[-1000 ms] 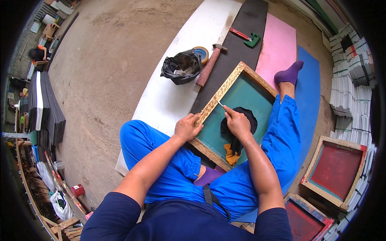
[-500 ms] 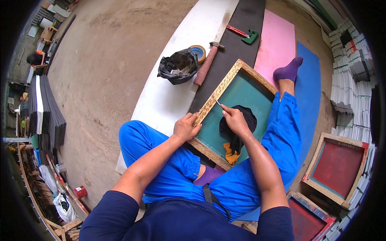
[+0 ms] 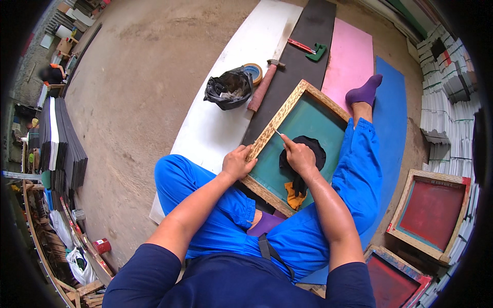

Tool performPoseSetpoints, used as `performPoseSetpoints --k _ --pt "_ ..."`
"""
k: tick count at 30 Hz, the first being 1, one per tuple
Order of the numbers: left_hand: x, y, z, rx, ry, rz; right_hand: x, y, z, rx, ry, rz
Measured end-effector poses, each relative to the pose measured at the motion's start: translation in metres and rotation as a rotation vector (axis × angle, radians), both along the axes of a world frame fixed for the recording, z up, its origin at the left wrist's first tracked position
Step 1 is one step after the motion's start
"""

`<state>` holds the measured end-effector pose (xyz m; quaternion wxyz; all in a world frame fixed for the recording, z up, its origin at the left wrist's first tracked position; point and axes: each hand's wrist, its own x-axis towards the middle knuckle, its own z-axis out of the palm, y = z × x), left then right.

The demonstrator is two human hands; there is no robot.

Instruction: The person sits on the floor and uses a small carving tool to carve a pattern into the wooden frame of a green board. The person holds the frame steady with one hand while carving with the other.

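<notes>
Tilted across my legs lies a screen-printing frame [image 3: 266, 134] of speckled wood with green mesh. My left hand [image 3: 238, 162] is closed on its left rail, fingers over the wood. In my right hand [image 3: 300, 156] is a thin metal tool [image 3: 278, 133], its tip at the inner edge of that same rail; the fist hides its handle, so its exact kind does not show. A black cloth [image 3: 314, 149] and a yellow-orange cloth [image 3: 294, 197] rest on the mesh, partly behind my right hand and forearm.
Beyond the frame, a hammer [image 3: 263, 88], a tape roll [image 3: 253, 72], a black plastic bag [image 3: 229, 90], a red cutter [image 3: 302, 46] and a green tool [image 3: 319, 52] lie on coloured sheets. Red-meshed frames [image 3: 430, 213] and stacked sheets [image 3: 444, 113] stand at right. A person [image 3: 53, 74] sits far left.
The tool's tip has shifted slightly along the rail with my right hand. My left hand keeps its hold on the frame. The whole view has moved a little.
</notes>
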<state>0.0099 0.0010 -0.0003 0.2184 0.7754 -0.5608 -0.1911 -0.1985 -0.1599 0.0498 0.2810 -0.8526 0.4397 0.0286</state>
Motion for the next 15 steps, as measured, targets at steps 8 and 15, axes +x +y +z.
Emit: performPoseSetpoints --k 8,15 --pt "0.0 -0.001 0.002 0.0 -0.016 -0.017 -0.006 -0.013 -0.017 1.034 -0.442 -0.56" --pt "0.002 0.002 0.0 -0.026 -0.026 -0.006 -0.002 -0.003 -0.017 0.012 -0.15 -0.043"
